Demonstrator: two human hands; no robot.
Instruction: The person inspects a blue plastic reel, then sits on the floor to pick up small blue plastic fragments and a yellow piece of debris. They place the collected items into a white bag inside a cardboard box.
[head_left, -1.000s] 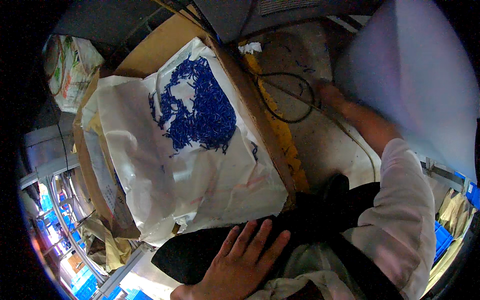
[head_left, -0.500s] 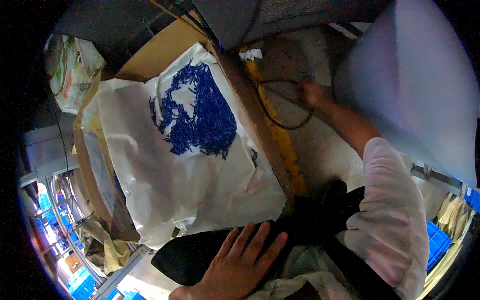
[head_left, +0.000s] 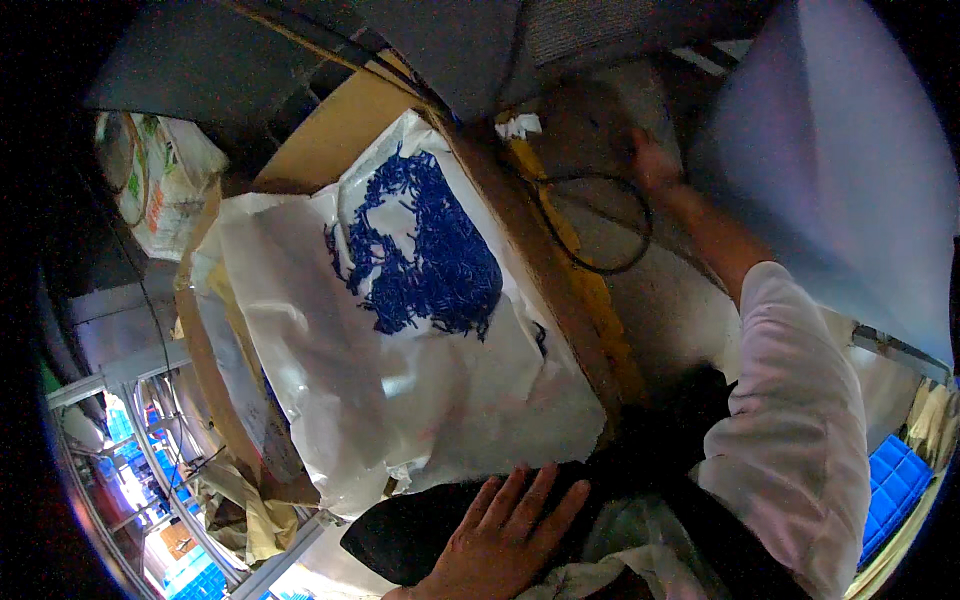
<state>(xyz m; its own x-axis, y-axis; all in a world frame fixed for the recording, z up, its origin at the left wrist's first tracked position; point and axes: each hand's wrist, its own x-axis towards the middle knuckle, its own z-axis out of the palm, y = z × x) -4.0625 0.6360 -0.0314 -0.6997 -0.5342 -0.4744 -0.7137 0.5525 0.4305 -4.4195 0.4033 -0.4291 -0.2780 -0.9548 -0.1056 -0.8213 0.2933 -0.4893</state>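
My left hand (head_left: pixel 510 535) lies flat with fingers spread on my dark-clad leg (head_left: pixel 415 535), holding nothing I can see. My right arm stretches out to the far right, down toward the floor. My right hand (head_left: pixel 655 165) is blurred in shadow, so its grip cannot be made out. Beside it a black cable (head_left: pixel 645 240) curves in a loop over the floor. Left of the cable stands an open cardboard box (head_left: pixel 535 265), lined with a white plastic bag (head_left: pixel 350 400). A heap of small dark-blue strips (head_left: pixel 440 255) lies on the bag.
A large pale sheet or panel (head_left: pixel 835 180) rises at the right. Dark machine surfaces (head_left: pixel 620 35) hang over the far side. A printed white bag (head_left: pixel 165 185) hangs at the left. Blue crates (head_left: pixel 895 490) stand at the right rim. A yellow stripe (head_left: pixel 590 295) runs along the floor.
My right hand has moved farther away from me, past the cable loop. The whole view has shifted slightly. My left hand stays on the leg, and the box and blue strips look unchanged.
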